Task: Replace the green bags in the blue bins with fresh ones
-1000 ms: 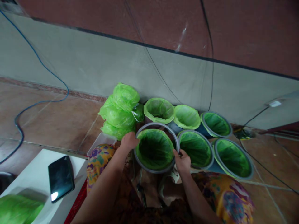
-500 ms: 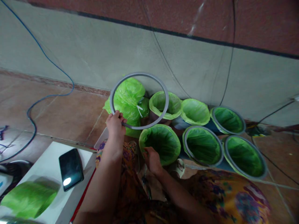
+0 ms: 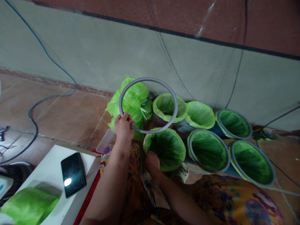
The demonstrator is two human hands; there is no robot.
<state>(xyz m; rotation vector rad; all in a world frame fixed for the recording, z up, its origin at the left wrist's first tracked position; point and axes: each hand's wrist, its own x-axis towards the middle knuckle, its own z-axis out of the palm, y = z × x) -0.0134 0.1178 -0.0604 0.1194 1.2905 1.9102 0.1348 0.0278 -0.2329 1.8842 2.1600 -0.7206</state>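
we see that the grey ring [image 3: 176, 105], which a second ago sits around the top of the front-left bin [image 3: 182, 148] with both hands on it, is now lifted clear. our left hand [image 3: 124, 126] holds it alone, fingers closed round its near-left edge, and the ring hangs tilted above and behind the bin, in our view crossing the stuffed green bags [image 3: 137, 93] and the back-left bin [image 3: 181, 115]. our right hand [image 3: 152, 161] has left the ring and is now at the near-left rim of the front-left bin, fingers curled in against the green lining; we cannot tell whether it pinches the plastic.

the other bins stay in place, all lined in green: the front-middle bin [image 3: 209, 150], front-right bin [image 3: 253, 162] and back-right bin [image 3: 234, 124] wear grey rings, while on the back-middle bin [image 3: 200, 114] the plastic folds over the rim.

to our left, a white surface [image 3: 55, 156] carries a dark phone [image 3: 73, 176] with a bright reflection and a bundle of green plastic [image 3: 30, 204]. a clear tub [image 3: 106, 140] stands between the surface and the bags. a blue cable [image 3: 35, 122] winds down the pale wall [image 3: 93, 59] and over the brown tiled floor [image 3: 53, 114].
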